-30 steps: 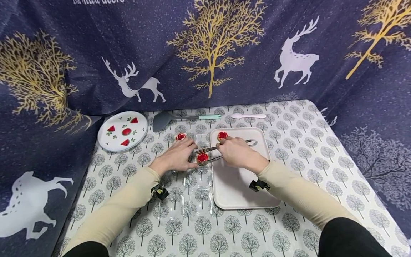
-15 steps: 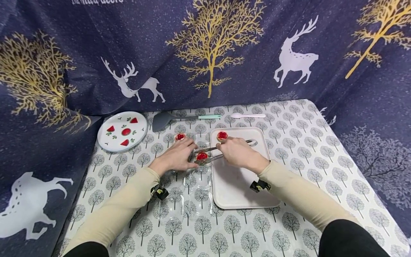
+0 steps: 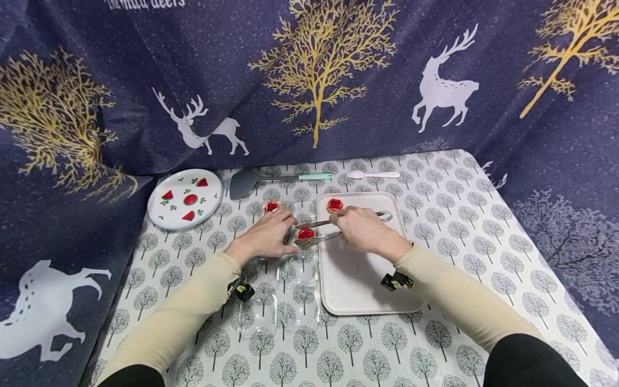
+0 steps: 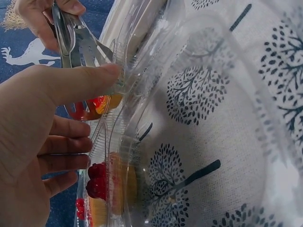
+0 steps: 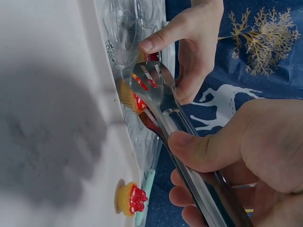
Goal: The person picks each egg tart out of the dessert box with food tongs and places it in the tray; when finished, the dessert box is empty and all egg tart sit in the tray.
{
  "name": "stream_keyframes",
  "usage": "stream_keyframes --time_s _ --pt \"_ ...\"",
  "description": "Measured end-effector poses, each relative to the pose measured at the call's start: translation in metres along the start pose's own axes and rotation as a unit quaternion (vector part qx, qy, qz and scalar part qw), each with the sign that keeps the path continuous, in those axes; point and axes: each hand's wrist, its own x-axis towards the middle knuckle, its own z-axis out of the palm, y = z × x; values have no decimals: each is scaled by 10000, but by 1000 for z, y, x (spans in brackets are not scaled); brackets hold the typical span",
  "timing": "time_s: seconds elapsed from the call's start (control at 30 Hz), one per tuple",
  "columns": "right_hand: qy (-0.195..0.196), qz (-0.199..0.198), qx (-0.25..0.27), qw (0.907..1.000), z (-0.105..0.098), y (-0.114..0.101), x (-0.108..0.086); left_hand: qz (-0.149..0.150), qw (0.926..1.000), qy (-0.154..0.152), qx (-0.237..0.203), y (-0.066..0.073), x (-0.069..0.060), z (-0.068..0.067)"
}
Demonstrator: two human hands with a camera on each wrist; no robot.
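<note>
Right hand (image 3: 364, 230) grips tongs (image 5: 173, 118) across the tray edge (image 5: 110, 85); left hand (image 3: 265, 235), thumb and fingers apart, touches clear container (image 3: 302, 301).

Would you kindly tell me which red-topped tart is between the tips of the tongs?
The tart just left of the white tray: the tongs flank it, while the other tarts sit outside them.

The head view is evenly bright, the wrist views dimmer — soft shadow greys the tray (image 3: 362, 295), glare streaks the clear plastic container (image 3: 281, 280) beside it, and glints line the tongs (image 5: 197, 189) over its edge.
</note>
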Motion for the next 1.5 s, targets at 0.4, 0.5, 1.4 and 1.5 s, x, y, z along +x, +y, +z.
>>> stream_keyframes --time_s 0.4,0.5,1.4,1.5 --pt "187 159 113 9996 -9 5 -14 33 10000 10 -6 2 -1 -2" --pt "210 234 168 9994 -12 7 -17 42 10000 14 -31 3 -1 -3" --pt "554 896 663 9922 -14 41 -37 -136 9997 -132 -172 1 -1 0" --pt "517 1034 726 9906 -12 46 -42 -133 9997 -128 -148 1 0 0"
